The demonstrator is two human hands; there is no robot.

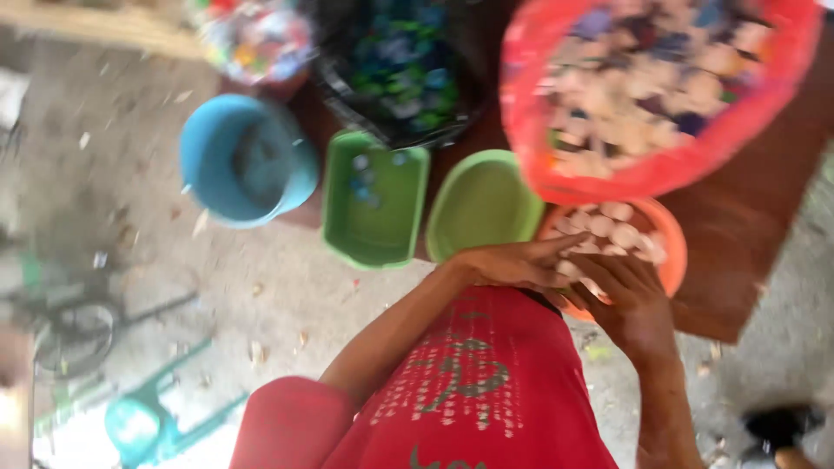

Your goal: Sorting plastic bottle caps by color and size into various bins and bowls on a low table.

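Observation:
An orange bowl (674,260) of pale round caps (610,231) sits on a brown board in front of me. My left hand (519,261) reaches across my red shirt and lies flat at the bowl's near left rim, fingers stretched out onto the caps. My right hand (632,302) comes up from the lower right, its back towards me, with fingers curled into the caps at the near rim. Motion blur hides whether it grips any. The two hands touch over the bowl.
A large red mesh sack (532,130) of mixed pale caps looms behind the bowl. To the left stand a light green round bowl (482,204), a green rectangular tub (373,221) holding a few blue caps, and a blue bucket (243,161). Bags of coloured caps (400,69) lie beyond.

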